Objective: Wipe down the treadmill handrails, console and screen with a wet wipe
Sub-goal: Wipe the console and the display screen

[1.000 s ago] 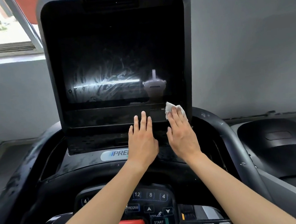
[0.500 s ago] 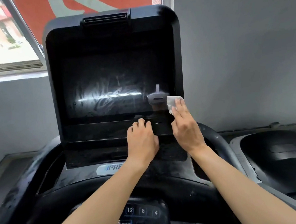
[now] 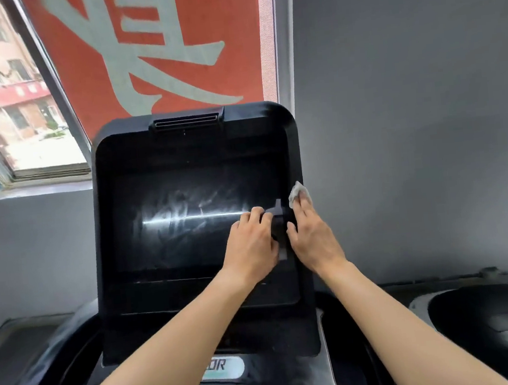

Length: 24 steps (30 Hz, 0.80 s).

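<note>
Since the earlier frame, both hands have been raised from the lower bezel onto the screen (image 3: 187, 223). The wet wipe (image 3: 296, 193) is pinned under the flattened fingers of the right hand (image 3: 311, 236) against the screen's three-o'clock edge. The left hand (image 3: 252, 248), loosely curled and holding nothing, is rested just beside it at nine o'clock.

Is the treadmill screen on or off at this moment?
Off. The screen is black with no picture or numbers; only a reflected light line and wipe streaks show on it.
</note>
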Available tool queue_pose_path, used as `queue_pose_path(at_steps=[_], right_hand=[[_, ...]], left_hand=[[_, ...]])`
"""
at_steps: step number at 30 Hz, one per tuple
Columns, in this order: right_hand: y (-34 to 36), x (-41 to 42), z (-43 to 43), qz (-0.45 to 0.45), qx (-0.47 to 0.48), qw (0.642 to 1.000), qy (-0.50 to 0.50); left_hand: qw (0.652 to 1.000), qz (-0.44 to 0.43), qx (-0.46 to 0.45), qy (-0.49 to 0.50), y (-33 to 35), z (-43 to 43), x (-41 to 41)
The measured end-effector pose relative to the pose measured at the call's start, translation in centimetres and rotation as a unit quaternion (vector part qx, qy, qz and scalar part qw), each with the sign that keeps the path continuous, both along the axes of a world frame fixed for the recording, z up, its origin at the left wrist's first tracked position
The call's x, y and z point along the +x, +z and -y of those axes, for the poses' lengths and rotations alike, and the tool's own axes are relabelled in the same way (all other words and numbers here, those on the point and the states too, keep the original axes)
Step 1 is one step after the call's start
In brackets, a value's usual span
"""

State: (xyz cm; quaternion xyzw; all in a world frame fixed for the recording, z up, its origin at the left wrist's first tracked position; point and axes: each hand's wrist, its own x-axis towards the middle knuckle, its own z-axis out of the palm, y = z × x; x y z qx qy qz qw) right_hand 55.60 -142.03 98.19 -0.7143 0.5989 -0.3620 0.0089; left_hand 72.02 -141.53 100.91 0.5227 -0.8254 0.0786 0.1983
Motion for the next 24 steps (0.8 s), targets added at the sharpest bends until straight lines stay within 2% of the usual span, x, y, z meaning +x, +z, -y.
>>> queue_pose_path(at_steps=[6, 14, 19, 24], right_hand=[[4.2, -0.2, 5.7, 0.005, -0.041, 0.999, -0.028], [10.1, 0.8, 13.1, 0.005, -0.073, 0.994, -0.077], [7.3, 1.4, 11.4, 0.0, -0.135, 0.988, -0.078], [5.1, 1.2, 10.0, 0.001, -0.147, 0.986, -0.074]], left_hand=[[0.999, 0.0, -0.033, -0.019, 3.7, 5.3, 0.5], [0.994, -0.046, -0.095, -0.037, 5.9, 10.2, 0.6], [0.992, -0.036, -0.112, -0.048, 5.3, 11.2, 1.1], [0.99, -0.038, -0.126, -0.047, 4.7, 11.7, 1.4]])
